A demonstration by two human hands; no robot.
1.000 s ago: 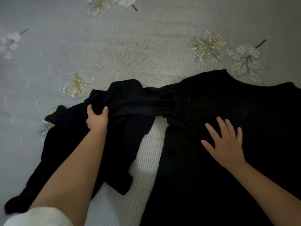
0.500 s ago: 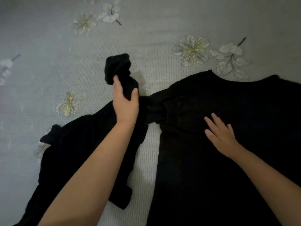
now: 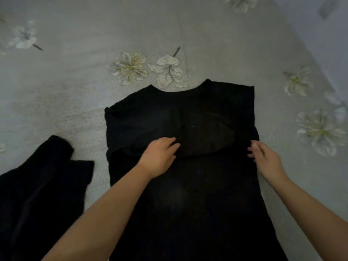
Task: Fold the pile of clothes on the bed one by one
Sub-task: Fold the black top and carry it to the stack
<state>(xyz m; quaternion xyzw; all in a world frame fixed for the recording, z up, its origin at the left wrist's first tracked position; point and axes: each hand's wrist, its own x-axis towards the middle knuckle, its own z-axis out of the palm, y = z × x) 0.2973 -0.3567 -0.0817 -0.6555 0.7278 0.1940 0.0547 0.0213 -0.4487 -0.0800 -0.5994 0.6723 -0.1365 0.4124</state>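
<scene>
Seen from the head camera, a black top [image 3: 188,185] lies flat on the bed [image 3: 75,91], neckline toward the far edge and its body running down to the near edge. Both sleeves are folded in across the chest (their edges are hard to make out, black on black). The left hand [image 3: 159,157] rests on the middle of the garment, over the folded sleeve, fingers slightly curled and pointing right; whether they pinch cloth or only press it, I cannot tell. The right hand [image 3: 265,157] sits at the top's right edge, fingers loosely bent and touching the fabric there, nothing clearly gripped. A second black garment [image 3: 41,194] lies rumpled toward the near left corner of the bed, apart from the top. White flowers [image 3: 130,67] are printed on the grey bedspread beyond the neckline.
</scene>
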